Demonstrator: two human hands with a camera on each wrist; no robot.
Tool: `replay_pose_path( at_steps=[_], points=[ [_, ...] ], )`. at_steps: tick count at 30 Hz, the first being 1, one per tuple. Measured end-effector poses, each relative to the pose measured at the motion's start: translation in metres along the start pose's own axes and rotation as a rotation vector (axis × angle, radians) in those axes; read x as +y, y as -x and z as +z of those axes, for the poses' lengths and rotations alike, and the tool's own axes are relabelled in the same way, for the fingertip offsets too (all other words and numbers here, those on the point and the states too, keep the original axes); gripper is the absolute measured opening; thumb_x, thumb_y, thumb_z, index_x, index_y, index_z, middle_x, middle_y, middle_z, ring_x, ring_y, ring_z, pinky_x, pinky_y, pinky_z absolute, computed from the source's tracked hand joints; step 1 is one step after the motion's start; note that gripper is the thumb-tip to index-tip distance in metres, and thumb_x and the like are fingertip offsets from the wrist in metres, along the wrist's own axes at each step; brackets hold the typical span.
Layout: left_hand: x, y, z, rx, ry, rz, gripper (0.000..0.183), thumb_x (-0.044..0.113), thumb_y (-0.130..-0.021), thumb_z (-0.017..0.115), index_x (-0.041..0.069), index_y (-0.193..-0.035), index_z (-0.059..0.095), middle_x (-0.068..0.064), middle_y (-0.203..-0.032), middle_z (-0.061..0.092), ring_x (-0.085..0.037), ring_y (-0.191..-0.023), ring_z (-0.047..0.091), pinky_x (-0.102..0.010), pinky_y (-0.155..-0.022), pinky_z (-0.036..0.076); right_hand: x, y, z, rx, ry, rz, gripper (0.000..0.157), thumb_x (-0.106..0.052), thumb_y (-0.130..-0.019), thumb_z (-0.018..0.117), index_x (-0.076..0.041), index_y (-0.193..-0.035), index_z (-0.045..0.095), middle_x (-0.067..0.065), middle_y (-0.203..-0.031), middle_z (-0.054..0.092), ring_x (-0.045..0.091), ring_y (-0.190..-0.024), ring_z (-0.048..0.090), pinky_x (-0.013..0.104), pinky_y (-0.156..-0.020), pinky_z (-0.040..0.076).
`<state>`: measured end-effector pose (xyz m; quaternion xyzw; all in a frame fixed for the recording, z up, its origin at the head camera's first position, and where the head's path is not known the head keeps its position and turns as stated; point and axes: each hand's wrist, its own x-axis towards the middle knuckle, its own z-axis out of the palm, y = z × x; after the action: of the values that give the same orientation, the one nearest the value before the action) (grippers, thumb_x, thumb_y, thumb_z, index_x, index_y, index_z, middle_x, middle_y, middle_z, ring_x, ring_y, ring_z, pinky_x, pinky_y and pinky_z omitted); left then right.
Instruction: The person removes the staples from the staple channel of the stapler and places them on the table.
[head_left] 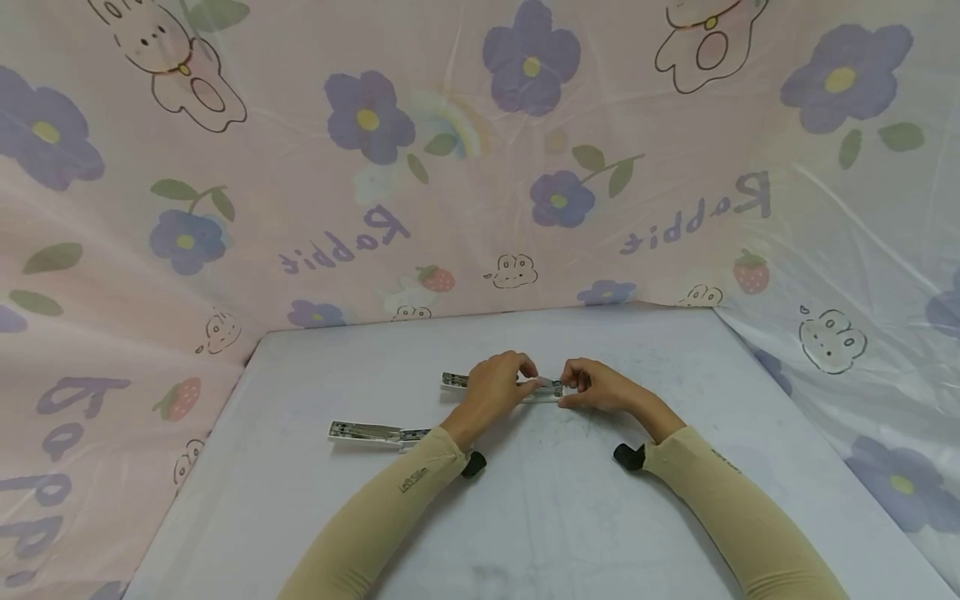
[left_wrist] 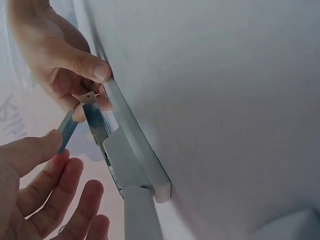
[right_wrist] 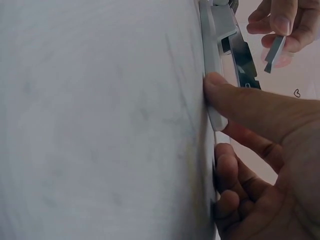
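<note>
An opened white stapler [head_left: 551, 392] lies on the table under both hands, its metal staple channel [left_wrist: 95, 119] exposed in the left wrist view. My left hand [head_left: 495, 385] pinches a short strip of staples [left_wrist: 67, 131] between thumb and finger; the other fingers are loosely bent. The strip is beside the channel's end, apart from the stapler in the right wrist view. My right hand [head_left: 603, 388] holds the end of the stapler's base [right_wrist: 216, 112], with the thumb on its side. Left of the hands lies a second opened stapler [head_left: 366, 432], partly hidden by my left sleeve.
The white table [head_left: 555, 517] ends at a patterned curtain [head_left: 465, 192] hung at the back and sides. Black wrist-camera pieces [head_left: 628, 457] stick out beside both sleeves, low over the tabletop.
</note>
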<state>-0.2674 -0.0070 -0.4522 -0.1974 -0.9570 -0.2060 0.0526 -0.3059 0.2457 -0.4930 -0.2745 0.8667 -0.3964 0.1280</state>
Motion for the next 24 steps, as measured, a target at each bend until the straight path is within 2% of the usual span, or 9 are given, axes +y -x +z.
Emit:
replay_pose_path(
  at_steps=[6, 12, 16, 24],
  points=[
    [0.001, 0.008, -0.005, -0.011, 0.031, 0.002, 0.016, 0.035, -0.1, 0.08, 0.022, -0.11, 0.08, 0.006, -0.108, 0.076, -0.01, -0.086, 0.068, -0.028, -0.07, 0.051, -0.002, 0.0, 0.0, -0.003, -0.009, 0.003, 0.028, -0.015, -0.092, 0.088, -0.008, -0.102, 0.063, 0.007, -0.095, 0.055, 0.021, -0.085, 0.049, 0.031, -0.076, 0.042],
    [0.002, 0.017, -0.006, -0.006, 0.042, 0.014, 0.015, 0.034, -0.099, 0.081, 0.022, -0.108, 0.081, 0.007, -0.107, 0.077, -0.013, -0.092, 0.07, -0.03, -0.075, 0.053, 0.001, 0.0, 0.001, 0.005, -0.013, -0.005, 0.028, -0.015, -0.092, 0.088, -0.008, -0.102, 0.063, 0.009, -0.095, 0.055, 0.02, -0.084, 0.048, 0.031, -0.075, 0.042],
    [0.003, 0.022, -0.005, -0.007, 0.025, 0.03, 0.014, 0.033, -0.099, 0.081, 0.022, -0.108, 0.081, 0.008, -0.108, 0.077, -0.015, -0.097, 0.072, -0.031, -0.078, 0.055, 0.001, 0.0, 0.002, 0.008, -0.018, -0.014, 0.028, -0.015, -0.092, 0.088, -0.007, -0.103, 0.063, 0.01, -0.095, 0.055, 0.02, -0.083, 0.048, 0.031, -0.075, 0.042],
    [0.005, 0.028, 0.001, -0.011, -0.031, 0.072, 0.015, 0.034, -0.096, 0.084, 0.022, -0.104, 0.081, 0.007, -0.103, 0.077, -0.013, -0.091, 0.071, -0.028, -0.075, 0.054, -0.004, 0.001, 0.003, 0.012, -0.036, -0.023, 0.027, -0.011, -0.093, 0.086, -0.004, -0.104, 0.063, 0.014, -0.097, 0.056, 0.019, -0.083, 0.047, 0.03, -0.074, 0.041]
  ],
)
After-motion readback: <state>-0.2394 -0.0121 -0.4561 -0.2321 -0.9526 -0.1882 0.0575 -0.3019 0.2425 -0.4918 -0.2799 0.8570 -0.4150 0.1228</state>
